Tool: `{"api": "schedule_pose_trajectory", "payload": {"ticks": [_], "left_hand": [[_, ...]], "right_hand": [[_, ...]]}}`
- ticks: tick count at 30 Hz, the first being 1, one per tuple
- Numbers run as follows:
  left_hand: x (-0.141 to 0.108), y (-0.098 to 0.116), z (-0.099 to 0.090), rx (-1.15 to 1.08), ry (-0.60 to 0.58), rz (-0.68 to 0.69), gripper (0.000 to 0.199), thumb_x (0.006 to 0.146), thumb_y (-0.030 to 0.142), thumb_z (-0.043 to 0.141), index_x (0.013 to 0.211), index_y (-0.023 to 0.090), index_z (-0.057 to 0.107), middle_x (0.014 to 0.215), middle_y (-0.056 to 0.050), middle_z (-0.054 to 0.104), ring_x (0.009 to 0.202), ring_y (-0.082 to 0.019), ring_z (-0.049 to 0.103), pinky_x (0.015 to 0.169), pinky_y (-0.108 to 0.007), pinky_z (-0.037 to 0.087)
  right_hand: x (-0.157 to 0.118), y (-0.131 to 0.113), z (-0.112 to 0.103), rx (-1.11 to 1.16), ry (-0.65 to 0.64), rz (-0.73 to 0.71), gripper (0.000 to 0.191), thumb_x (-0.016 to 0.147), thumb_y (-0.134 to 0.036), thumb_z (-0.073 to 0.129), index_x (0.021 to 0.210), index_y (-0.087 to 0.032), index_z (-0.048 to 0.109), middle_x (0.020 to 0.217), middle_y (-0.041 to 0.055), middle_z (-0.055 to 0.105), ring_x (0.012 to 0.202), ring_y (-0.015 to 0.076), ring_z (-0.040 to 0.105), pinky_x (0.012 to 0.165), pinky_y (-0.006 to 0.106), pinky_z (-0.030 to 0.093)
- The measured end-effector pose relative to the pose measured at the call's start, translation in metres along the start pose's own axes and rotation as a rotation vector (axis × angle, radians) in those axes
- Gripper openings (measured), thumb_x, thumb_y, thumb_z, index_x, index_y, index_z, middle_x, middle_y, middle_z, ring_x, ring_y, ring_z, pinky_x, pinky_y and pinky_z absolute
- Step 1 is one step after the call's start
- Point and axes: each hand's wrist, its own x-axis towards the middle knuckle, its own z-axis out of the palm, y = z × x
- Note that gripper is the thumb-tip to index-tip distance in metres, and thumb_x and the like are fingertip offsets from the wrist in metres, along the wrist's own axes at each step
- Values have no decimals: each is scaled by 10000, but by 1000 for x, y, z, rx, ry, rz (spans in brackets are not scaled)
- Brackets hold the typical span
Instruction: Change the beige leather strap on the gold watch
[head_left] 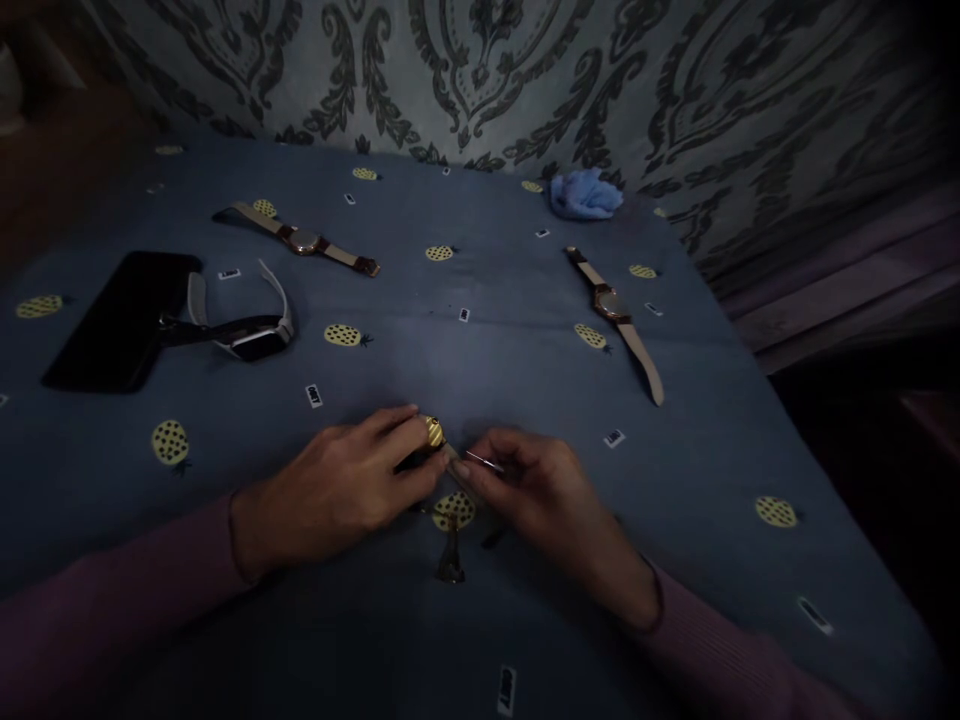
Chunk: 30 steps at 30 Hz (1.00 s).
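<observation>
My left hand [349, 475] presses on a small piece with a gold-coloured striped end [433, 431], low in the middle of the table; its fingers hide most of it. A pale strap [460, 476] runs from there towards my right hand [544, 495], whose fingers are closed in a pinch. From these fingers sticks a thin, shiny metal tool [484, 461], its exact kind unclear. Just below the hands lies a small dark, glinting piece [450, 562], too dim to name.
Towards the back left rests a brown-strapped watch [303, 240], and another watch [611, 303] lies on the right. A black phone [124, 320] and a smartwatch [259, 342] are at left. A crumpled blue cloth [585, 194] sits near the patterned wall. A pineapple-print tablecloth [510, 370] covers the table.
</observation>
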Motion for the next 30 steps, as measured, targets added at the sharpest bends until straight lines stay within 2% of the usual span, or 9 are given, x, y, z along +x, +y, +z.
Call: {"api": "schedule_pose_trajectory", "payload": {"ticks": [9,12,15,17,19,22,24,28,30], "left_hand": [[1,-2,-2,9,-21,22,324,1017,134,317,1112,106,626,1019,-112,666,1022,-238,650,675,-286,621],[0,-2,-1,1,-28,21,306,1011,127,341,1092,110,635,1033,-116,662,1033,-238,645,675,-286,621],[0,-2,-1,-13,-29,28,289,1006,126,365,1084,102,642,1047,-134,659,1035,-252,649,666,-293,620],[0,-2,-2,-6,-45,25,284,1004,128,371,1077,104,645,1056,-138,658,1046,-265,649,653,-293,619],[0,-2,-2,8,-53,23,298,1007,131,355,1075,108,645,1051,-134,660,1047,-266,651,640,-287,618],[1,-1,-3,11,-55,20,345,1017,134,305,1078,106,643,1047,-131,667,1039,-269,655,631,-290,620],[1,-1,-4,6,-52,25,360,1022,138,288,1070,102,643,1047,-131,667,1031,-262,657,648,-297,623],[0,-2,-2,1,-43,22,302,1011,134,350,1060,108,646,1030,-123,666,1016,-242,661,669,-286,623],[0,-2,-1,4,-40,17,283,1003,127,373,1070,106,647,1035,-131,667,1022,-268,666,634,-297,624]], "right_hand": [[1,3,-1,1,2,8,208,808,-308,621,647,-183,581,571,-29,501,517,103,422,469,237,340],[-1,4,-4,-11,-10,-25,159,826,-340,630,792,-186,647,654,-5,583,581,133,517,525,253,419],[-5,1,-8,-51,5,-83,242,916,-350,512,974,-179,674,781,39,642,745,184,616,640,292,491],[-7,-2,-10,-97,18,-112,318,945,-303,418,1099,-157,655,801,53,636,788,196,627,668,314,503],[-8,-2,-12,-94,11,-133,373,942,-267,398,1235,-138,588,799,46,626,710,173,609,613,302,498],[-8,1,-12,71,-23,-118,429,940,-246,446,1363,-169,448,826,19,635,560,113,553,532,259,487],[-7,3,-10,233,-39,-53,377,937,-273,504,1302,-188,461,839,13,647,516,92,555,478,230,471],[-2,-2,-10,485,-114,119,250,896,-376,591,1024,-165,545,823,40,655,485,93,588,341,178,355],[-1,-5,-11,549,-142,177,272,904,-397,581,1037,-162,552,817,35,644,477,85,577,331,167,328]]}}
